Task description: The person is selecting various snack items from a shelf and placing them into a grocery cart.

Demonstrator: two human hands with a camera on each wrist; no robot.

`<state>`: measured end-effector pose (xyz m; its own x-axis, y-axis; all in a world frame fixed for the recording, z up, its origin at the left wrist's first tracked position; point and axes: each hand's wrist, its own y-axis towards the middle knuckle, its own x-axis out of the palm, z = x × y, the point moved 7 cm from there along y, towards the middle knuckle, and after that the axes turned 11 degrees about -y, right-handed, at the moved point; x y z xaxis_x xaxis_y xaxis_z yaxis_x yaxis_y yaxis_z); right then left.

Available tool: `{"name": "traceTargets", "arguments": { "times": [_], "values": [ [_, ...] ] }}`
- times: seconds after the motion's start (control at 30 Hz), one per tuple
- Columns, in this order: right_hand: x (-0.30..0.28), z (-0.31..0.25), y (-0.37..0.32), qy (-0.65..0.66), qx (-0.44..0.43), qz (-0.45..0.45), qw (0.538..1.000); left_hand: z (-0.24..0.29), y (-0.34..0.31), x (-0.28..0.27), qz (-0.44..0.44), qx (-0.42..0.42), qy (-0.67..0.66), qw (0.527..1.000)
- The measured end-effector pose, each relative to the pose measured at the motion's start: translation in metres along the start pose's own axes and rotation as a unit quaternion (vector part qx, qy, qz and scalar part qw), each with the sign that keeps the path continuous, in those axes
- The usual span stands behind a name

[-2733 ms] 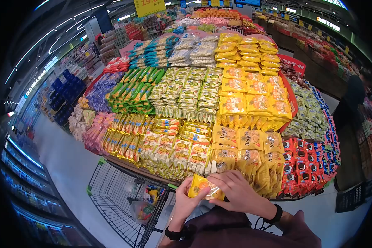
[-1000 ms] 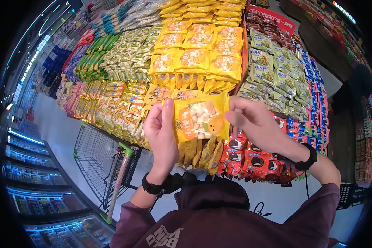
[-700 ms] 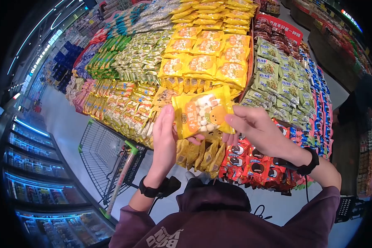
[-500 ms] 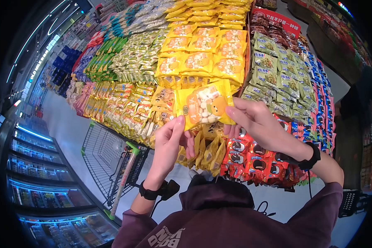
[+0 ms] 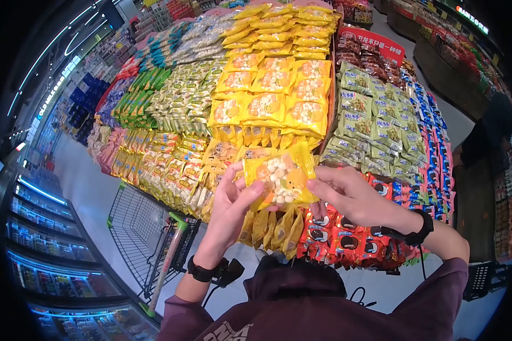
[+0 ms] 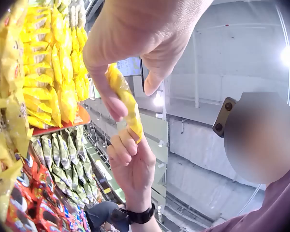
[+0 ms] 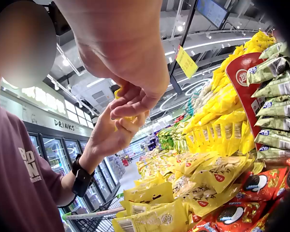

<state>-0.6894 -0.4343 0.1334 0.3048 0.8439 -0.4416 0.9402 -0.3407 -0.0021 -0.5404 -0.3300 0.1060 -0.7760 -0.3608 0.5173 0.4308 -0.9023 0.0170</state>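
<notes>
Both hands hold a yellow snack bag (image 5: 281,176) up in front of the body. Its clear window shows small round whitish pieces, beside an orange cartoon figure. On the bag's left side, the left hand (image 5: 230,200) has its thumb on the front and fingers behind. At the other end, the right hand (image 5: 351,196) pinches the right edge between thumb and fingers. From the left wrist, the bag (image 6: 126,99) appears edge-on between the left hand (image 6: 140,34) and the right hand (image 6: 135,162). The right wrist view mostly hides the bag behind the fingers.
Just beyond stands a display with yellow bags (image 5: 267,108) of matching look, green bags (image 5: 378,119) and red packets (image 5: 347,236). A shopping cart (image 5: 148,233) stands at the left, near glass-door coolers (image 5: 62,250). A person in dark clothing (image 5: 492,136) is at the far right.
The bag has risen from low by the body and is spread face-up between the hands. Over the last half second, the left hand has shifted from its lower corner further onto its left side.
</notes>
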Motion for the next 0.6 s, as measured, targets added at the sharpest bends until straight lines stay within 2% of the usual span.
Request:
{"name": "traceTargets", "arguments": {
  "times": [0.03, 0.07, 0.13, 0.2, 0.33, 0.43, 0.47, 0.6],
  "values": [
    [-0.003, -0.003, 0.001, -0.007, 0.015, -0.009, 1.0, 0.0, 0.002, 0.006, -0.021, -0.011, 0.02, 1.0],
    [-0.006, 0.007, 0.0, -0.001, 0.09, -0.043, 0.995, -0.003, 0.003, 0.006, -0.016, -0.046, 0.048, 0.998],
    [-0.03, -0.012, 0.0, -0.16, -0.03, 0.093, 0.982, 0.002, 0.01, 0.013, -0.017, -0.044, 0.067, 0.997],
    [-0.044, -0.034, -0.002, -0.288, -0.172, 0.187, 0.923, 0.007, 0.018, 0.018, -0.014, -0.049, 0.087, 0.995],
    [-0.052, -0.064, 0.008, -0.426, -0.293, 0.19, 0.835, 0.021, 0.048, 0.042, -0.082, -0.029, 0.135, 0.987],
    [-0.064, -0.057, 0.033, -0.437, -0.267, 0.137, 0.848, 0.026, 0.086, 0.051, -0.11, -0.031, 0.207, 0.972],
    [-0.072, -0.054, 0.041, -0.44, -0.293, 0.172, 0.832, 0.03, 0.097, 0.056, -0.11, -0.017, 0.218, 0.97],
    [-0.118, -0.033, 0.083, -0.473, -0.192, 0.188, 0.839, 0.031, 0.154, 0.044, -0.071, -0.025, 0.199, 0.977]
  ]
}}
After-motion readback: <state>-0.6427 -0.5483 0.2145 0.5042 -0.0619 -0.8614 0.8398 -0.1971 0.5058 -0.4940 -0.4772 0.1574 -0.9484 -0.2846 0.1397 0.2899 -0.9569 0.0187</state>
